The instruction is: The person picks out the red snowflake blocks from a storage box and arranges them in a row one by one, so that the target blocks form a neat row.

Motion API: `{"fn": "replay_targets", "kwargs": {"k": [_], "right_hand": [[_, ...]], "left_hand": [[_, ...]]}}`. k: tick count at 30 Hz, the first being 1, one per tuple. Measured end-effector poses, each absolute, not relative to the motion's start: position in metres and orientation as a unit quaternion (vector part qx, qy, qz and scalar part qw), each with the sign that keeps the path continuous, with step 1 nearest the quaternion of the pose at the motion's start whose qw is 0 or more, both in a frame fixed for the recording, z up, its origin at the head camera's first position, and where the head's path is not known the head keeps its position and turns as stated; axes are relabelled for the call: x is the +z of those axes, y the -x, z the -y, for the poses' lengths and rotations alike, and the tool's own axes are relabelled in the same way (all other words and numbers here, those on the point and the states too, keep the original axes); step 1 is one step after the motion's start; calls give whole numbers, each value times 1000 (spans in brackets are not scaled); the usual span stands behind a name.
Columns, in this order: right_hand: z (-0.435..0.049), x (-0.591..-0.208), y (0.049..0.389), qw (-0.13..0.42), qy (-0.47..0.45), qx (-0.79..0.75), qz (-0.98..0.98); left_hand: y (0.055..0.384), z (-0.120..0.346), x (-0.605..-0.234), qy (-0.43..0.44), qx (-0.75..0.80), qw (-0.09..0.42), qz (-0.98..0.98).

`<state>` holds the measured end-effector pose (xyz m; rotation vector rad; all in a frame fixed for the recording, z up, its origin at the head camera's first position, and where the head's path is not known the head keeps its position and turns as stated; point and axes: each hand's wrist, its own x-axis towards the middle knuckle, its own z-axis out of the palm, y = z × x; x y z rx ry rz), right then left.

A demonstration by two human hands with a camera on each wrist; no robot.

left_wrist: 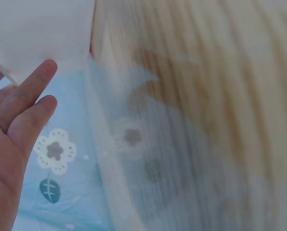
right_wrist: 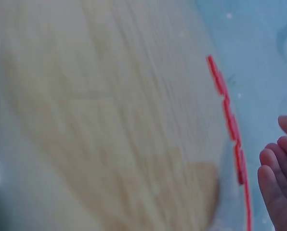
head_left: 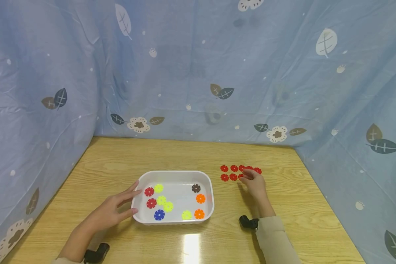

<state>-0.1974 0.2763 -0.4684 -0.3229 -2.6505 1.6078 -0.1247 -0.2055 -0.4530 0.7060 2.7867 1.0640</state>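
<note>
A white tray (head_left: 179, 190) holds several notched, flower-shaped plastic discs in yellow, red, blue, orange and dark brown. At its left end is my left hand (head_left: 109, 211), with extended fingers at the rim and the thumb lower on the same side. In the left wrist view, fingers (left_wrist: 30, 89) lie straight against the outer tray wall (left_wrist: 42, 33). Red notched discs (head_left: 233, 177) lie in two rows right of the tray. My right hand (head_left: 255, 185) is over the right part of these rows, hiding some discs. Its fingers (right_wrist: 273, 185) bend loosely, with no disc showing among them.
The wooden table (head_left: 171, 154) is bounded by a patterned blue cloth (head_left: 184, 73) at the back and both sides. Black wrist devices (head_left: 249, 222) sit at both wrists, close over the table. Light glares on the wood in front of the tray.
</note>
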Motion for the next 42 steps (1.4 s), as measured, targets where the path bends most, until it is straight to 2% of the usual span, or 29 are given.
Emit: {"fn": "replay_targets", "kwargs": {"k": [10, 17, 23, 32, 42], "right_hand": [[-247, -448, 179, 17, -6, 547, 837], [-207, -429, 161, 20, -72, 584, 808], [-174, -431, 158, -8, -106, 614, 782], [-124, -423, 158, -89, -200, 639, 737], [-73, -424, 161, -114, -227, 608, 752]], "left_hand": [[125, 204, -454, -230, 348, 40, -908], [124, 204, -454, -234, 338, 32, -911], [124, 204, -452, -228, 335, 35, -913], [124, 203, -453, -221, 332, 36, -916], [123, 203, -451, -227, 338, 30, -913]]}}
